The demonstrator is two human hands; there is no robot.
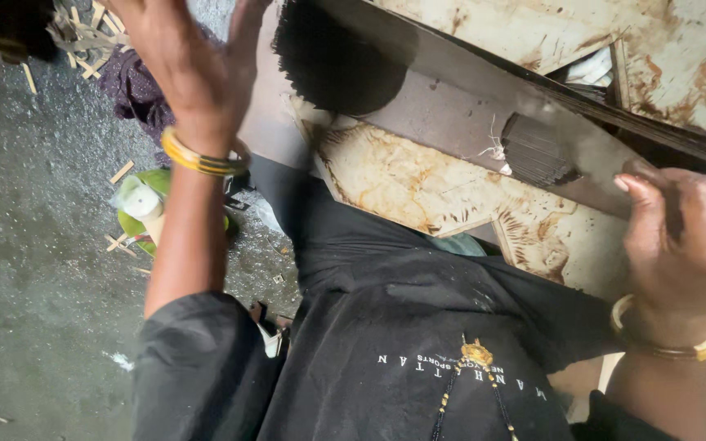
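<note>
**Downward, my two hands at a stained work board**

Looking down over my lap, I see grey, gritty floor [34, 269] filling the left side. Thin pale sticks [83, 37] lie scattered on it near the top edge, with a few more lower down. Beside them lies a purple cloth [136, 90], partly hidden behind my arm. Just below that sits a green dish [136, 224] with a pale roll [145, 204] standing in it.

My left hand [198, 61] is raised over that area, blurred, its fingers spread and gripping nothing. A yellow bangle [198, 159] circles the wrist, and the forearm runs down into a black sleeve [198, 367].

At the centre, my black shirt [402, 327] covers my lap, with a small gold ornament [477, 353] hanging at the front.

Above the lap lies a pale board [418, 184], streaked with brown stains. Across it runs a long dark plank [459, 114], sloping from upper left to lower right. A fan of thin dark sticks [328, 57] spreads at the plank's upper end, near my left hand but apart from it. A smaller bundle of dark sticks [537, 151] lies on the plank farther right, just beside my right hand.

My right hand [684, 237] rests at the plank's lower end, fingers curled over its edge; I cannot tell whether it truly grips. It wears a yellow bangle too [672, 343]. Another stained board [680, 57] fills the top right corner.
</note>
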